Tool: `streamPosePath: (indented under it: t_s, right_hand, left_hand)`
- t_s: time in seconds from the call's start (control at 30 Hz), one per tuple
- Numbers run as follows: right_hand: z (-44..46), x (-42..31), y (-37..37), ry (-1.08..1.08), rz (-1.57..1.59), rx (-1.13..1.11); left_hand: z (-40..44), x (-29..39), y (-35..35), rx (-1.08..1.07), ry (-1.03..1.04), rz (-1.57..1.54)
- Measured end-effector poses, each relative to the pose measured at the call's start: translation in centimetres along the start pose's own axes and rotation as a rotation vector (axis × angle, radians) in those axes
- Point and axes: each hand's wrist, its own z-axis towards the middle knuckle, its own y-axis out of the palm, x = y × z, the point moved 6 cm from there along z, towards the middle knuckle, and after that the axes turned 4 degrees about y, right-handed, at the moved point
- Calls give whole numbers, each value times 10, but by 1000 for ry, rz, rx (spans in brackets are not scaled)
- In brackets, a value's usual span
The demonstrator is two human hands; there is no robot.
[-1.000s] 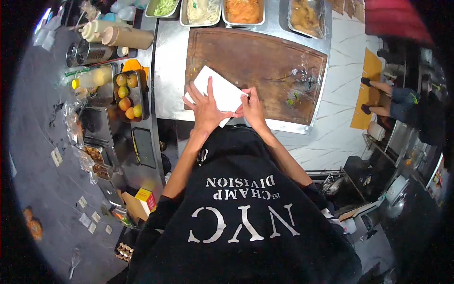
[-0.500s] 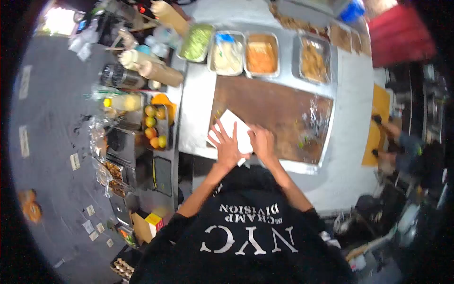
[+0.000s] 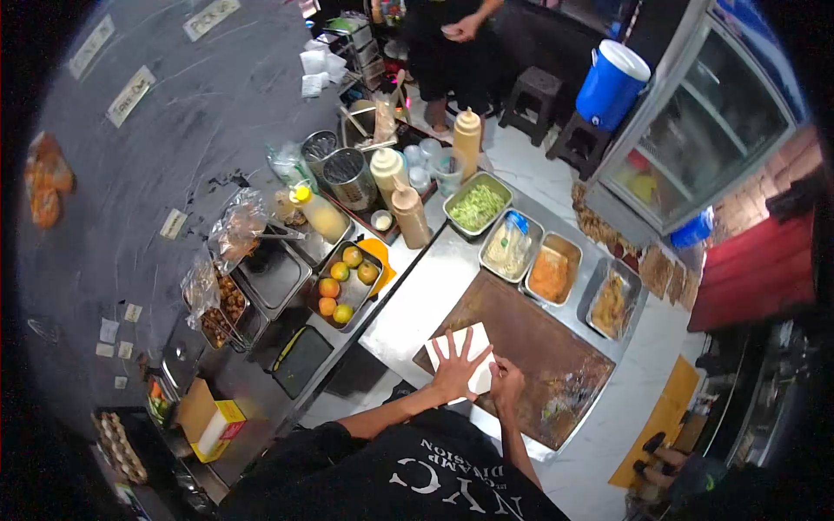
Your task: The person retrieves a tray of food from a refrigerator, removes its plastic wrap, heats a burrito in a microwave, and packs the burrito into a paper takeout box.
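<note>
A white, paper-like rectangular packet (image 3: 476,346) lies near the left front corner of a brown cutting board (image 3: 539,334). My left hand (image 3: 456,372) presses on it from above, palm down with the fingers spread. At the packet's right edge is my right hand (image 3: 506,384), its fingers curled together in a pinch on that edge. Whatever the packet contains is hidden. Behind the board stand metal trays of shredded green vegetable (image 3: 478,207), a pale food with a blue-topped bag (image 3: 508,247), shredded orange food (image 3: 550,271) and brown fried-looking pieces (image 3: 611,302).
To the left are a tray of round orange and green fruit (image 3: 346,282), squeeze bottles (image 3: 410,215), a metal canister (image 3: 349,178) and a dark tray (image 3: 302,360). Another person (image 3: 452,52) stands beyond the counter. A blue cooler (image 3: 612,85) and glass-door fridge (image 3: 704,113) are at the back right.
The view has swung and tilted, showing the person, cooler and fridge at the back. My left hand stays spread on the packet; my right hand's fingers look more curled at its edge.
</note>
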Motion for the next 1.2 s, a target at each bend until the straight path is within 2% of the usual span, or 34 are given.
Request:
streamPosePath:
  t_s: [0.03, 0.13, 0.27, 0.47, 0.57, 0.67, 0.77, 0.83, 0.93, 0.97, 1.0, 1.1, 1.2]
  right_hand:
    - [7, 4, 1, 84, -2, 9]
    - [33, -11, -1, 26, 49, 79]
    - [59, -19, 6, 12, -31, 137]
    - [64, -9, 11, -11, 4, 119]
    - [63, -8, 12, 82, -4, 85]
    - [74, -4, 18, 91, -22, 33]
    - [86, -9, 21, 9, -61, -41]
    - [94, -5, 22, -4, -93, -90]
    - [104, 10, 27, 14, 34, -177]
    - [105, 15, 32, 55, 107, -219]
    - [104, 21, 37, 86, 185, -259]
    - [103, 12, 39, 86, 181, -497]
    - [96, 12, 46, 15, 221, -426]
  left_hand:
    - [5, -3, -1, 12, 5, -17]
    - [29, -16, -3, 57, 12, -74]
    - [54, -27, -11, 71, -2, -101]
    - [55, -29, -15, 35, 8, -100]
    - [52, -29, -14, 29, 5, -92]
    - [53, -32, -18, 97, 19, -90]
    - [52, -35, -15, 152, 23, -120]
    - [53, -36, -12, 137, 22, -156]
    - [52, -36, -16, 92, 18, -187]
    - [50, -37, -15, 122, 46, -179]
    - [49, -37, -20, 30, 59, -130]
    - [47, -44, -29, 90, 80, -216]
    - [46, -49, -32, 84, 91, -275]
